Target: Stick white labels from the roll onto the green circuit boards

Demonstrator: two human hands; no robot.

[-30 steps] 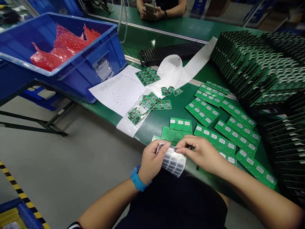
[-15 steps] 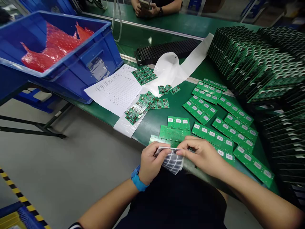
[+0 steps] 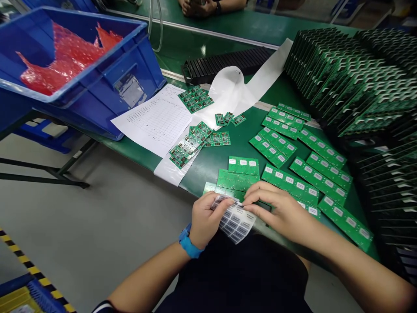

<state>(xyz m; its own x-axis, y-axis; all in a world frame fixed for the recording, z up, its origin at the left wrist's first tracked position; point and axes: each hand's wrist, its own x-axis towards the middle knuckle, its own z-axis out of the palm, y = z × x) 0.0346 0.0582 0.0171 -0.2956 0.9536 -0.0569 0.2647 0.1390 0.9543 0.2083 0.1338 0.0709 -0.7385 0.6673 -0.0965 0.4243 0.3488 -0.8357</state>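
My left hand, with a blue band at the wrist, grips a sheet of printed labels between thumb and fingers. The sheet hangs tilted over the table's front edge, its rows of small grey labels facing up. The fingertips of my right hand are pinched at the sheet's upper edge on what looks like a single label, seen nearly edge-on. Just beyond my hands lie bare green circuit boards. A board strip with three white labels sits behind them, and several labelled board strips spread out to the right.
Racks of upright circuit boards stand along the right. Component-side boards lie by a paper form and white sheeting. A blue bin holds red bubble wrap. Another person's hands show across the table.
The label sheet has turned and spread flatter toward the right, showing more of its face. My right fingertips have shifted slightly and stay pinched at its upper edge. The view has tilted slightly.
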